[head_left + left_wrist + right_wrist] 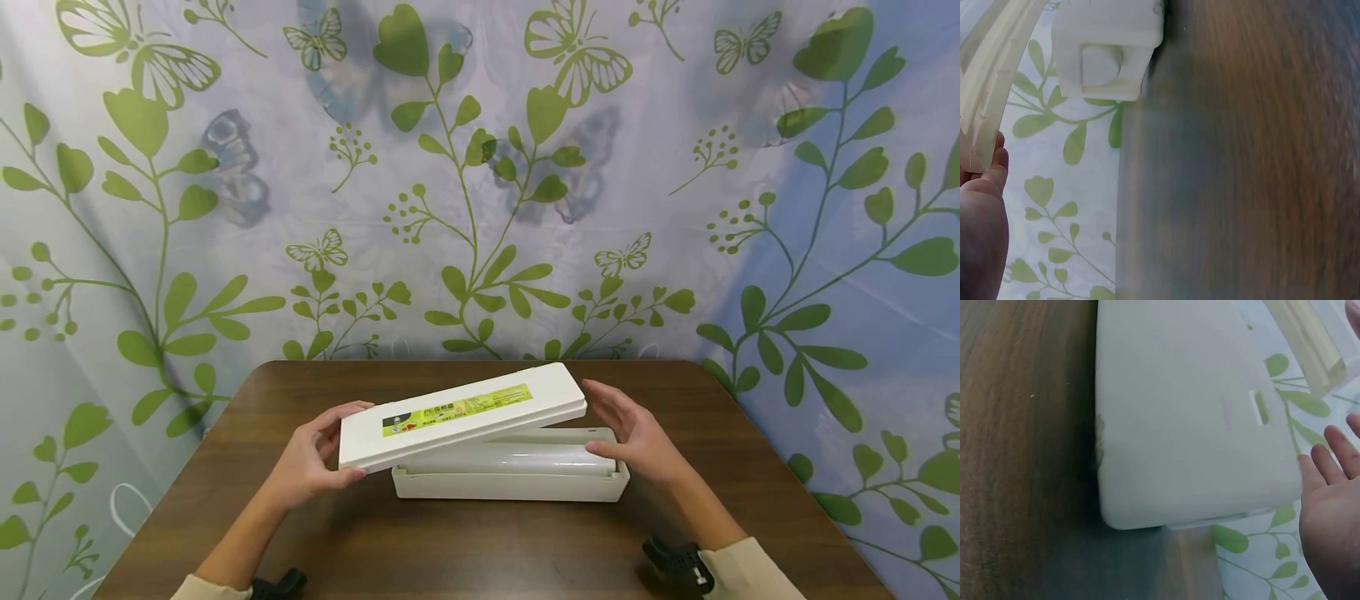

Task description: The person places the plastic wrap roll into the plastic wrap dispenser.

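Note:
A white lid [450, 421] with a yellow-green label tilts above a white cling film box [510, 487], its right end higher than its left. My left hand [309, 458] grips the lid's left end between thumb and fingers; the left wrist view shows that hand [984, 206] at the lid's edge [991, 106]. Inside the box lies a roll of cling film [517, 458], partly covered by the lid. Beside the box's right end is my right hand [633, 433], fingers spread and apart from the lid. In the right wrist view its fingers [1329, 459] are extended.
The box stands on a brown wooden table [315, 542]. Behind the table hangs a curtain [480, 208] printed with green leaves and butterflies. Dark wrist straps [678, 567] show at the sleeves.

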A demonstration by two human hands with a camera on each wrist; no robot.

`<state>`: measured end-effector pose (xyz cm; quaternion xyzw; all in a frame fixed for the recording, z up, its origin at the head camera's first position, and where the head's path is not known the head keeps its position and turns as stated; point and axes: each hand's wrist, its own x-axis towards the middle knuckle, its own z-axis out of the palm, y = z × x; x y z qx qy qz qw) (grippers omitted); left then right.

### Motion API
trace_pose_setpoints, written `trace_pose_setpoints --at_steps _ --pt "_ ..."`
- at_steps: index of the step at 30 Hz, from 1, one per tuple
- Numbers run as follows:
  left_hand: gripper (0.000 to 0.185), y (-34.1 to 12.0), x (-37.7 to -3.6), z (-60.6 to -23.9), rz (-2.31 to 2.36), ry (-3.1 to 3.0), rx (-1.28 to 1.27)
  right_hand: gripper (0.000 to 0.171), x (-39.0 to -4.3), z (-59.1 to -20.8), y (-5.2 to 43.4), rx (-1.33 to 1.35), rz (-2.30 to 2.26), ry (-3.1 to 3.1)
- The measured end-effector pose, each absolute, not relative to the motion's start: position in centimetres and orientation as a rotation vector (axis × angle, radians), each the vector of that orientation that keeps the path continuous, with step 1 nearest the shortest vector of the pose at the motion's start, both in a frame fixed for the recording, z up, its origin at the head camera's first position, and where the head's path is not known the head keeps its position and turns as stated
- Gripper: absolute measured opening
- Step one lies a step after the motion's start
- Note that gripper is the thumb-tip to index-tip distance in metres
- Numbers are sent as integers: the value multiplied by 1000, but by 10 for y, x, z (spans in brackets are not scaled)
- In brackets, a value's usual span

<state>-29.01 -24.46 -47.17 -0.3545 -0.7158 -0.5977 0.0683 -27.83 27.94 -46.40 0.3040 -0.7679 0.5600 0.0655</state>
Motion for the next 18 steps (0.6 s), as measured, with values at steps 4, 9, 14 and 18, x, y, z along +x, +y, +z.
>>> trace_pose_setpoints --at_steps 4,9,14,18 --pt "74 -241 -290 -472 -1805 -2175 -1083 92 -281 -462 276 959 1698 -2282" --pt "73 -237 -289 -474 -1818 -2192 -1095 96 -283 -460 273 975 1685 -2292" --pt "73 -234 -290 -477 -1825 -2191 -1128 101 -282 -456 273 959 1707 -2341" --pt "73 -232 -290 -477 -1831 -2208 -1142 104 -281 -452 273 974 1702 -2368"
